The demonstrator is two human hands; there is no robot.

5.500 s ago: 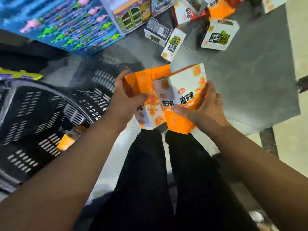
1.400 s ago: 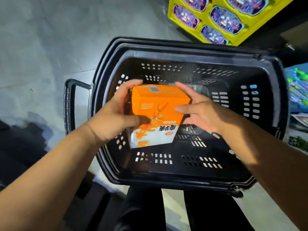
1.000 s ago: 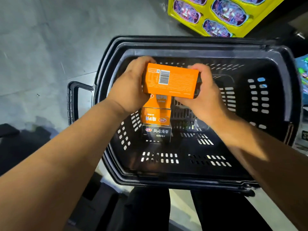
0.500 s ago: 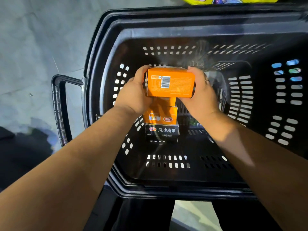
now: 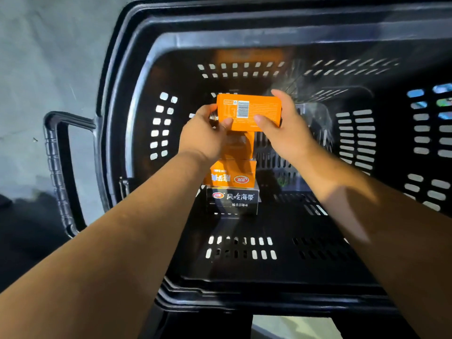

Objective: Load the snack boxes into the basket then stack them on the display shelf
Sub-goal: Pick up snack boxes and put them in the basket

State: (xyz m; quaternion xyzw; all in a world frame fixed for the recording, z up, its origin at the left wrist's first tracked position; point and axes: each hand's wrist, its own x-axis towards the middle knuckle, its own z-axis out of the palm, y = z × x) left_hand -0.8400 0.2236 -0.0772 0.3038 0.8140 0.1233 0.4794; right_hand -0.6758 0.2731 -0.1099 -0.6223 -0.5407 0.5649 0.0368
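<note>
Both hands reach into the black basket [image 5: 137,99]. The left hand [image 5: 203,137] and right hand [image 5: 289,133] each have their grip clamped on one end of an orange snack box [image 5: 256,113] (barcode face up). It sits over a stack of a lower orange box [image 5: 232,176] on a black kelp-snack box [image 5: 232,200], which is on the basket bottom. I cannot tell whether it touches the stack. The basket handle [image 5: 56,167] is at left.

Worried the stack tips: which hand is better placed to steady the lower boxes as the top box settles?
Likely left: the left hand overlaps the lower boxes under the top orange box; the right hand sits off to their right.
</note>
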